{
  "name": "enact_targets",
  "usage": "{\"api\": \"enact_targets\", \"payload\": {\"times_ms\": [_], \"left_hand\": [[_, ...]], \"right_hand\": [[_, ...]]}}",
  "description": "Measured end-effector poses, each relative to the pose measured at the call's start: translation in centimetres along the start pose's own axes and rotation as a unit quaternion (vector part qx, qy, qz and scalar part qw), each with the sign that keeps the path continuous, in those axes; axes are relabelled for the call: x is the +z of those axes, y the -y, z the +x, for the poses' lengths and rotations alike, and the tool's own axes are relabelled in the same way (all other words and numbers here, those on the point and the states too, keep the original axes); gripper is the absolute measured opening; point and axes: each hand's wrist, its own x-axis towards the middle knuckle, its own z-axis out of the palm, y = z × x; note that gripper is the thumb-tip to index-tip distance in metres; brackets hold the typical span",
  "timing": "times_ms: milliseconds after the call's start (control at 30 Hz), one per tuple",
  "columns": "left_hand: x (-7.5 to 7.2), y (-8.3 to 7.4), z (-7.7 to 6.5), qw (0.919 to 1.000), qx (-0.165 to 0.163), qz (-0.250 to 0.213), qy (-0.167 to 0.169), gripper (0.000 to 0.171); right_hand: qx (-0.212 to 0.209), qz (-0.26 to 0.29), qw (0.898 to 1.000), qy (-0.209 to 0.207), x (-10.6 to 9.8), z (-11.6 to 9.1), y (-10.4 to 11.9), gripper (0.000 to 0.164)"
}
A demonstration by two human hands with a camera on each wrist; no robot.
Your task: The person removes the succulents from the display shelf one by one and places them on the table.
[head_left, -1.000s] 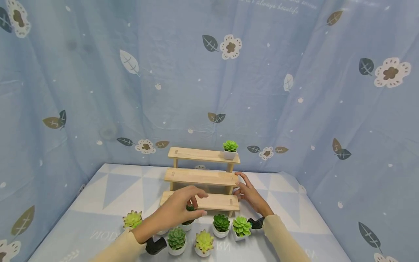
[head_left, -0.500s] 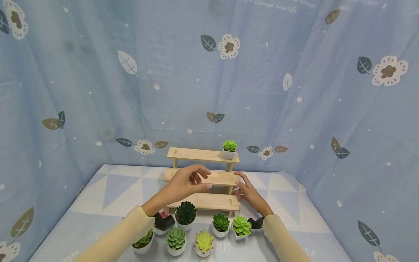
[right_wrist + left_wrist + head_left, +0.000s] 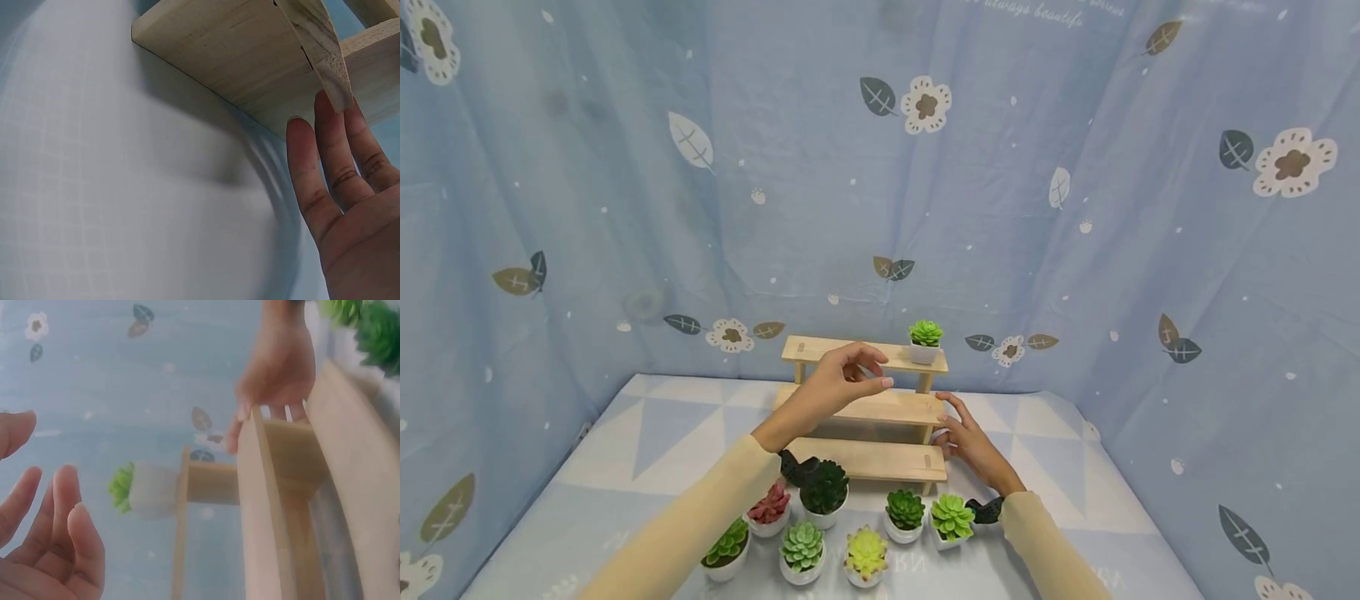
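A three-tier wooden plant stand [image 3: 880, 460] stands at the back of the table. One bright green succulent in a white pot [image 3: 926, 343] sits at the right end of its top tier. My left hand [image 3: 835, 387] hovers before the upper tiers, left of that pot, its fingers bent and apart from the thumb with nothing between them. At the stand's right side, my right hand [image 3: 976, 450] holds the end of the middle tier. The right wrist view shows several of its fingers [image 3: 334, 153] under the board, against a support leg [image 3: 325, 69].
Several potted succulents stand in front of the stand: red [image 3: 769, 507], dark green [image 3: 824, 490], pale green [image 3: 802, 546], yellow [image 3: 866, 554] and others. A patterned blue curtain [image 3: 820, 208] hangs close behind. My left forearm [image 3: 700, 517] passes over the pots at left.
My left hand has risen from among the front pots, past the lower tiers, up to near the top tier, uncovering the red and dark green succulents. My right hand stays in place.
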Motion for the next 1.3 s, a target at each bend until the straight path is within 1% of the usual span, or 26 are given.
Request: {"api": "enact_targets", "payload": {"times_ms": [100,267,333,433,567,667,800,933,1033,1100,1167,1300], "left_hand": [[0.1,0.5,1.2,1.0,0.0,0.004,-0.005,0.036],[0.3,1.9,3.2,0.9997,-0.017,0.0,-0.019,0.037],[0.4,2.4,3.9,0.9993,-0.023,0.0,-0.029,0.036],[0.4,3.1,4.9,0.999,-0.022,0.002,-0.038,0.036],[0.3,3.8,6.0,0.9986,-0.018,0.01,-0.049,0.036],[0.2,4.2,6.5,0.9978,-0.019,0.017,-0.06,0.037],[0.1,4.8,7.0,0.9972,-0.022,0.016,-0.07,0.039],[0.3,5.4,7.8,0.9971,-0.021,0.007,-0.072,0.043],[0.4,5.8,8.3,0.997,-0.026,0.005,-0.073,0.047],[0.6,5.9,8.5,0.9969,-0.03,0.005,-0.072,0.049],[0.9,6.0,8.7,0.9967,-0.035,0.01,-0.073,0.052],[1.6,6.1,9.3,0.9961,-0.044,0.039,-0.066,0.06]], "right_hand": [[-0.001,0.002,1.0,-0.002,-0.1,0.1,0.0,0.056],[-0.001,0.002,1.0,-0.001,-0.2,0.3,-0.3,0.061],[0.003,0.001,1.0,-0.003,-0.2,0.3,-0.4,0.06],[0.008,0.002,1.0,-0.007,-0.2,0.3,-0.5,0.058],[0.005,0.002,1.0,-0.01,-0.2,0.4,-0.5,0.058],[0.007,-0.003,1.0,-0.01,-0.2,0.4,-0.3,0.058],[0.011,-0.007,1.0,-0.006,0.0,0.4,-0.2,0.058],[0.009,-0.007,1.0,-0.003,0.0,0.2,0.0,0.059],[0.006,-0.01,1.0,0.001,0.0,0.2,0.0,0.061],[0.005,-0.012,1.0,0.001,0.0,0.3,-0.1,0.06],[0.002,-0.016,1.0,0.002,0.0,0.3,-0.2,0.061],[0.003,-0.016,1.0,-0.008,-0.1,0.3,-0.4,0.058]]}}
